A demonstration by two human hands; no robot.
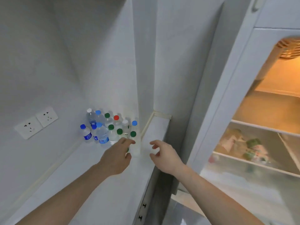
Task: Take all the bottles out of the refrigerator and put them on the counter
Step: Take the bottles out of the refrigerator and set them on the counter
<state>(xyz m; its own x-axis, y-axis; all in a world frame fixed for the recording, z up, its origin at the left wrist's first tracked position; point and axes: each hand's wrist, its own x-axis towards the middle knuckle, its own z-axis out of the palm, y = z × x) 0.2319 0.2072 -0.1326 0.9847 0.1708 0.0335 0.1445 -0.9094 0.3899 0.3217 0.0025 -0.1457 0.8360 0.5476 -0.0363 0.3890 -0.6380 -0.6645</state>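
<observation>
I'm packing bottles (112, 127) tight into the table (90, 184) corner; left hand (117, 157) touching one, right hand (164, 155) loose, holding nothing.

Home kitchen, open refrigerator (266, 111), counter (100, 184), wall sockets (36, 122)

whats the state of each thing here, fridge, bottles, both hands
refrigerator: door open, light on, blurred items on its shelves
bottles: capped, upright, clustered in the counter corner
left hand: fingers at the nearest green-capped bottle, grip unclear
right hand: loosely curled, holding nothing
wall sockets: nothing plugged in
</observation>
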